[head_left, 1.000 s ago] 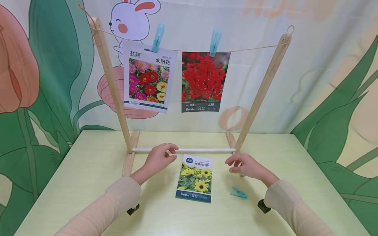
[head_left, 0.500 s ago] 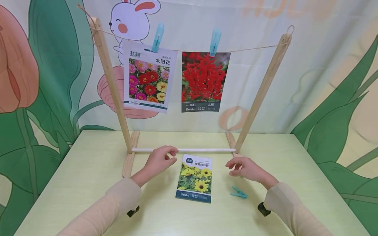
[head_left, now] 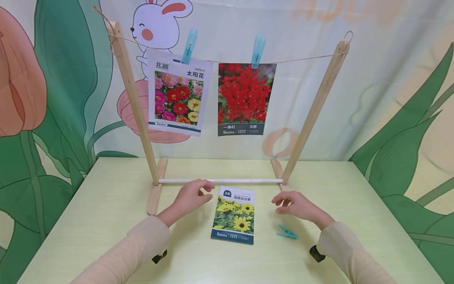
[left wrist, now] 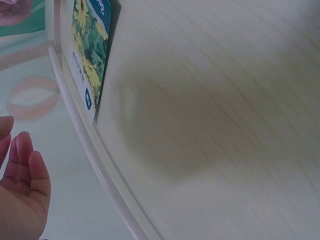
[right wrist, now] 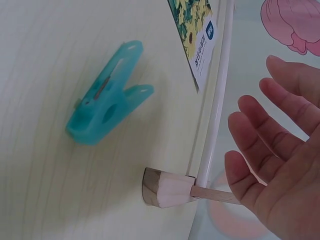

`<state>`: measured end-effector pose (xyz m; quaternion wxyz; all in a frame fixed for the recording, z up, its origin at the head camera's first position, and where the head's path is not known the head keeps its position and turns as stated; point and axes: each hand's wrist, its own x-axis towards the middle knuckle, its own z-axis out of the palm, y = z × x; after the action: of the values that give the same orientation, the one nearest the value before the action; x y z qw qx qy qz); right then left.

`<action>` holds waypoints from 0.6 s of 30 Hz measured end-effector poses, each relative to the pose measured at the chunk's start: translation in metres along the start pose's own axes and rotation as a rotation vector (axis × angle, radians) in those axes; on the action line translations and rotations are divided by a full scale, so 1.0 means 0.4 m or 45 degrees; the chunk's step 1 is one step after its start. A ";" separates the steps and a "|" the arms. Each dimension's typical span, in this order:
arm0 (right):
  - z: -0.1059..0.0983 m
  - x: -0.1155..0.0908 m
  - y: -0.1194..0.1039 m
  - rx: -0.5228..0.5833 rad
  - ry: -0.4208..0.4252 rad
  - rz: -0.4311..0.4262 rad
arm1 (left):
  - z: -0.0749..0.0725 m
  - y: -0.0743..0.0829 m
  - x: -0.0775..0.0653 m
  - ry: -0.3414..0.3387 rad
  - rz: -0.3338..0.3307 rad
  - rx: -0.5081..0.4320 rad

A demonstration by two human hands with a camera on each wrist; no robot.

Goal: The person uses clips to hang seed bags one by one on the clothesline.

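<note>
A seed packet with yellow sunflowers [head_left: 233,215] lies flat on the table between my two hands. My left hand [head_left: 191,196] hovers at its left, fingers loosely bent and holding nothing. On the other side my right hand [head_left: 297,204] hangs in the air, its fingers relaxed and apart, also empty. Below the right hand a teal clothespin [head_left: 287,232] lies on the table; the right wrist view shows this clothespin [right wrist: 107,95] up close. The left wrist view catches the packet [left wrist: 91,50] and the curved fingers of the left hand [left wrist: 22,192].
A wooden stand with a left post [head_left: 133,98], a right post [head_left: 315,114] and a white crossbar [head_left: 244,181] stands behind. From its twine [head_left: 301,58] hang a multicoloured flower packet [head_left: 179,94] and a red flower packet [head_left: 246,98], under blue clothespins [head_left: 190,45]. A printed curtain [head_left: 383,118] backs the table.
Both hands have sunk slightly toward the person, still empty. The packets, clothespins and stand have kept their places.
</note>
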<state>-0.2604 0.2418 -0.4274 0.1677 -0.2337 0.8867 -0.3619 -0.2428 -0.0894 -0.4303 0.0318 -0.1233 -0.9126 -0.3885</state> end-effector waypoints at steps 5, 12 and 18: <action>0.003 0.000 0.004 -0.011 -0.005 -0.005 | 0.004 0.000 -0.002 -0.016 -0.001 -0.009; 0.005 -0.001 0.008 -0.017 -0.022 0.021 | 0.011 -0.005 -0.005 -0.067 -0.029 -0.008; 0.009 -0.003 0.013 -0.032 -0.049 0.035 | 0.016 -0.010 -0.007 -0.090 -0.021 -0.002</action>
<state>-0.2594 0.2436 -0.4336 0.1867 -0.2304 0.8910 -0.3438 -0.2409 -0.0882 -0.4380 -0.0037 -0.1292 -0.9140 -0.3847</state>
